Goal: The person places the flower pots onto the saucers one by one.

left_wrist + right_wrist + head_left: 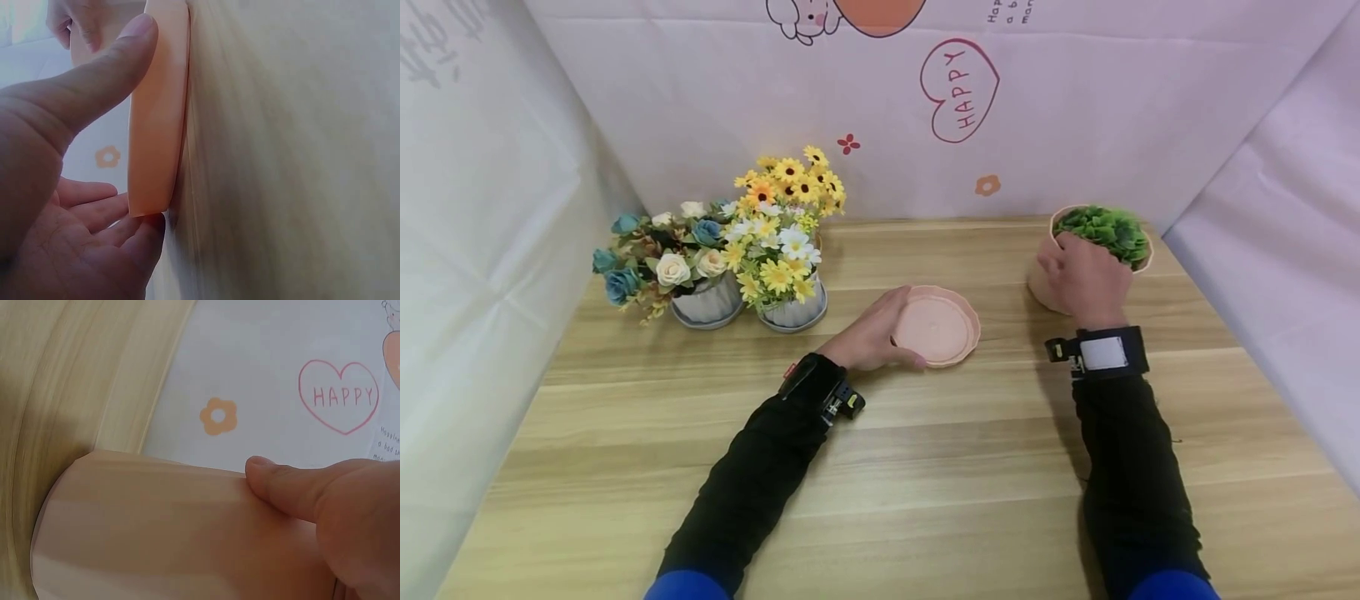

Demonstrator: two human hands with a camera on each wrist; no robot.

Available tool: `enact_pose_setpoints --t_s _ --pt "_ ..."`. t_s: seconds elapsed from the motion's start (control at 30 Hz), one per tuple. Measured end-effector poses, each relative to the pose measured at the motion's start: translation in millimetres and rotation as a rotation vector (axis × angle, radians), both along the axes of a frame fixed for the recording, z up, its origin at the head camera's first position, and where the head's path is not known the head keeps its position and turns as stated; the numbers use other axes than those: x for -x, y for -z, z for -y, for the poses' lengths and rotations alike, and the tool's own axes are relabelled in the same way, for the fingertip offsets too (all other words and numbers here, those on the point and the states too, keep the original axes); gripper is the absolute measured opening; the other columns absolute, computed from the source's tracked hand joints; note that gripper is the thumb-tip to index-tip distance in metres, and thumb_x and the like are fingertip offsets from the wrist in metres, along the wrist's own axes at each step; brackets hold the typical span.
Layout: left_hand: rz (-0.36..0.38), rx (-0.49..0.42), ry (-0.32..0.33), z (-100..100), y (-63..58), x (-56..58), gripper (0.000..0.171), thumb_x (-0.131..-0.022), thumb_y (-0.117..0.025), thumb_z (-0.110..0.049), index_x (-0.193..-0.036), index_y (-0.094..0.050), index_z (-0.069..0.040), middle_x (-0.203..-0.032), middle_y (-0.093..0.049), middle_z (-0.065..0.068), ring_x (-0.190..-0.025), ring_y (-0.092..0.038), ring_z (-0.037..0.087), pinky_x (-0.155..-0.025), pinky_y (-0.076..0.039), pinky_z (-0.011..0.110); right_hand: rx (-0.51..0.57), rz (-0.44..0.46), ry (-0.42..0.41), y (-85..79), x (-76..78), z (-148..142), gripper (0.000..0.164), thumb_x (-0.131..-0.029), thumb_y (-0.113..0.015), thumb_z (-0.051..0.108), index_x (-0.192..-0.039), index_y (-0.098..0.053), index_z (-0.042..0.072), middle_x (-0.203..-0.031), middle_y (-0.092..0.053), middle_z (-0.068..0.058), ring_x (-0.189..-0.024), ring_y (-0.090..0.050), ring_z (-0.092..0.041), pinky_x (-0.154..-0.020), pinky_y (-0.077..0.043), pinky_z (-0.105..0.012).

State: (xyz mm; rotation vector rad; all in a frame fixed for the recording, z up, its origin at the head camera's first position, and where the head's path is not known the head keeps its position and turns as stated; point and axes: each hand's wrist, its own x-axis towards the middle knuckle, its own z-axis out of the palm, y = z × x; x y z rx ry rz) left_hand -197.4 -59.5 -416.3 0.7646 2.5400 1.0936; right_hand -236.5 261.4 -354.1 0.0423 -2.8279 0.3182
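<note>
A pink saucer (936, 329) with a scalloped rim lies on the wooden table. My left hand (876, 333) holds its left side, thumb at the near edge and fingers at the far one. In the left wrist view the thumb and fingers span the saucer's side wall (156, 125). At the right back, my right hand (1090, 279) grips a pink flower pot (1041, 287) near its rim. Green leaves (1105, 229) fill the pot. The right wrist view shows my thumb along the pot's wall (156, 525); the other fingers are mostly hidden there.
On the left stand a pot of blue and cream roses (673, 268) and a pot of yellow and white daisies (786, 271), both in grey-white pots on saucers. More yellow flowers (805, 183) rise behind. A printed white cloth (895, 108) hangs along the table's back edge.
</note>
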Motion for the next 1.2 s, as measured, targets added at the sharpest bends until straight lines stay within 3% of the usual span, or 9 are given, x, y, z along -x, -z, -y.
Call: enact_pose_setpoints --t_s 0.47,0.83,1.07,1.2 --pt "-0.018 -0.009 -0.012 11 -0.1 -7.2 0.117 -0.083 -0.092 -0.032 -0.167 -0.016 0.001 -0.173 -0.025 0.020 -0.163 -0.022 0.032 -0.135 -0.020 0.045 0.007 -0.059 -0.126 1.9 -5.2 25 0.036 -0.103 -0.069 0.025 -0.077 -0.050 0.009 -0.069 -0.053 -0.013 -0.064 -0.057 -0.038 -0.049 -0.038 -0.048" --pt "-0.022 -0.015 0.000 27 -2.6 -17.0 0.116 -0.084 -0.092 -0.032 -0.167 -0.017 -0.001 -0.172 -0.026 0.019 -0.162 -0.024 0.031 -0.135 -0.023 0.046 0.004 -0.047 -0.174 -2.7 -12.0 41 0.031 -0.103 -0.070 0.027 -0.082 -0.056 0.009 -0.071 -0.059 -0.015 -0.063 -0.061 -0.039 -0.047 -0.042 -0.051" --pt "-0.044 -0.048 0.016 40 2.5 -23.3 0.115 -0.082 -0.094 -0.030 -0.166 -0.021 -0.002 -0.170 -0.030 0.019 -0.160 -0.029 0.031 -0.134 -0.025 0.047 0.008 -0.039 -0.210 0.2 -13.3 48 0.029 -0.102 -0.071 0.025 -0.082 -0.056 0.010 -0.073 -0.062 -0.015 -0.067 -0.063 -0.038 -0.049 -0.043 -0.048" --pt "-0.047 -0.062 0.024 46 3.8 -27.6 0.115 -0.082 -0.094 -0.029 -0.167 -0.021 -0.002 -0.170 -0.030 0.019 -0.160 -0.028 0.032 -0.134 -0.025 0.050 0.005 -0.035 -0.229 0.5 -14.4 54 0.026 -0.102 -0.072 0.024 -0.085 -0.059 0.009 -0.077 -0.066 -0.016 -0.070 -0.066 -0.038 -0.052 -0.047 -0.052"
